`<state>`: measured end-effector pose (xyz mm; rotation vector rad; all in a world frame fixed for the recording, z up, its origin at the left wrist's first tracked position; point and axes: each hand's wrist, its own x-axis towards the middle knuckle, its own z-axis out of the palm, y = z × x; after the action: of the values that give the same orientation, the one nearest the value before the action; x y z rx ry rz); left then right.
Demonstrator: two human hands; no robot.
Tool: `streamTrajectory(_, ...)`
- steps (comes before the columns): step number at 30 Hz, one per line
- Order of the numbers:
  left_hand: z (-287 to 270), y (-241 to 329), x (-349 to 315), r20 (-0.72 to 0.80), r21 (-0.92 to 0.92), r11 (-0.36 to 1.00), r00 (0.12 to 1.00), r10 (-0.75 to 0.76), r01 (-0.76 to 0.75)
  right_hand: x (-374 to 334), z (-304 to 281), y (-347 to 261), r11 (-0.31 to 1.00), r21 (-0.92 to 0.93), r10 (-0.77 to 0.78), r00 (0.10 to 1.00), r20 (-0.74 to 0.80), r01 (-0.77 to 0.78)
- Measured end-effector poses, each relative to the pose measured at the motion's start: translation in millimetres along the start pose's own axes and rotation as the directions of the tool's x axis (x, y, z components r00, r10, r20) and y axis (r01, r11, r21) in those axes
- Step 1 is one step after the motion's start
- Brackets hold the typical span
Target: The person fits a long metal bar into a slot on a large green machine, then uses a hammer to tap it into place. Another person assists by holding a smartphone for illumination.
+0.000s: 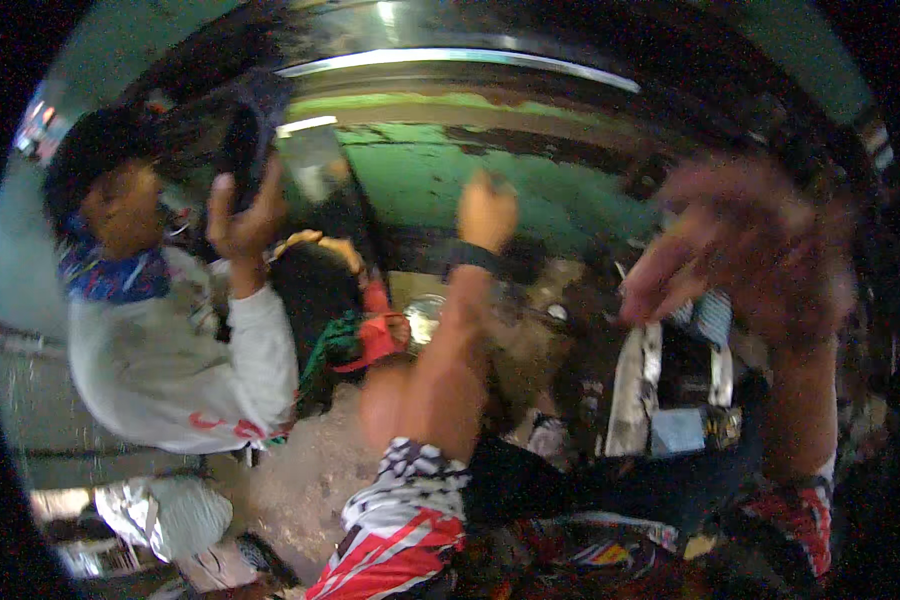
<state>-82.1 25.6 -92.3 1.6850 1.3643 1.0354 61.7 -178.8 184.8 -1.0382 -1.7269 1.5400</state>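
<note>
My left hand (488, 212), with a dark band (473, 258) round its wrist, is raised in front of a worn green panel (420, 180). Its fingers are curled in; a small dark patch shows at them, too blurred to name. My right hand (740, 250) is up close on the right, smeared by motion, so its fingers cannot be read. Beneath it are pale upright strips (632, 390) and a light blue square piece (678, 432). Both my forearms come up from red, white and black patterned sleeves (410, 510).
On the left, a person in a light grey top (180, 370) raises a hand beside a dark object (245, 140). Behind, a second person's dark-haired head (315, 280) is low down. A shiny silver bag (165, 515) lies lower left. A bright metal strip (460, 60) crosses the top.
</note>
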Motion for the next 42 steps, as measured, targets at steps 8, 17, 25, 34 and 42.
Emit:
streamTrajectory(8,188.7,-191.3,-115.7,0.375,0.522,0.808,0.778,-0.505,0.272,-62.2,-8.8,24.7,0.887,-0.461,0.018,0.999,0.044,0.004)
streamTrajectory(17,199.8,-250.2,-119.0,0.407,0.730,0.661,0.667,-0.624,0.173,-125.8,-15.4,69.8,0.988,-0.119,-0.003,0.744,-0.669,-0.103)
streamTrajectory(25,115.9,-220.6,-45.5,0.344,0.754,0.650,0.785,-0.516,0.096,-98.6,-30.5,59.7,0.972,-0.226,-0.093,0.777,-0.622,-0.064)
streamTrajectory(34,-181.8,133.4,-52.9,0.094,0.658,0.716,0.969,0.227,-0.232,5.8,12.5,75.2,0.417,-0.907,-0.315,0.926,-0.208,-0.062)
streamTrajectory(42,-291.5,204.9,-95.8,-0.108,-0.100,0.874,0.878,0.466,-0.476,42.2,61.7,69.7,0.798,-0.601,-0.024,0.994,-0.107,-0.045)
